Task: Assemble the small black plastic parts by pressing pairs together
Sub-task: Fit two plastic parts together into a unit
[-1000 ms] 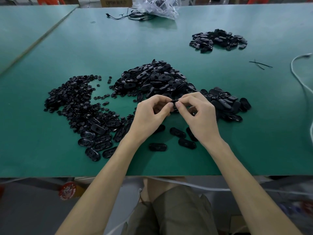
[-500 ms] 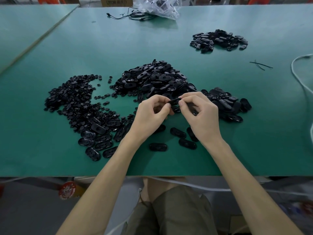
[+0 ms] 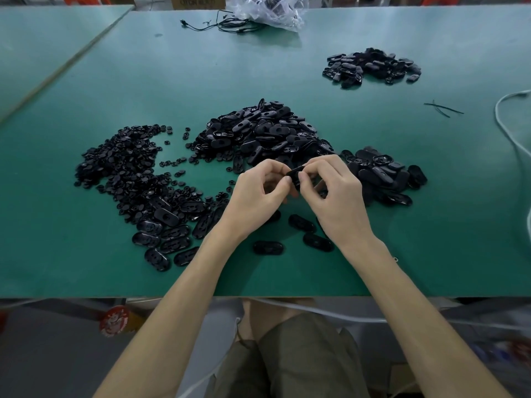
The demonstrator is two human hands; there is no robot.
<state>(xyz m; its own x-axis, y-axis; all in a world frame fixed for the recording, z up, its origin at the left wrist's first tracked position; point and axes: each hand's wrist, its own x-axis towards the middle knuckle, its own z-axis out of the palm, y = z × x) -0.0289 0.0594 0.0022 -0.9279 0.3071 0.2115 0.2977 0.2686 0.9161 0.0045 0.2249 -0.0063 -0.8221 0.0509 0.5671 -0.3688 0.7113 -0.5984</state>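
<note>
- Black plastic part [image 3: 296, 172]: hangs above the counter [image 3: 431, 239], just in front of the middle pile [image 3: 258, 133].
- Pinched at both ends by left hand [image 3: 255, 196] and right hand [image 3: 336, 193], fingers curled.
- Compared with a second ago: same spot, more tilted, shows more length; probably mid-press, pair not yet set down.
- Long axis: runs lower-left to upper-right, right end higher in the view.

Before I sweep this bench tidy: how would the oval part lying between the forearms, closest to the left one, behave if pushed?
The oval part lies flat on the green table, so it would probably slide rather than roll. It looks like thin moulded plastic, so it is probably light and stiff.
</note>
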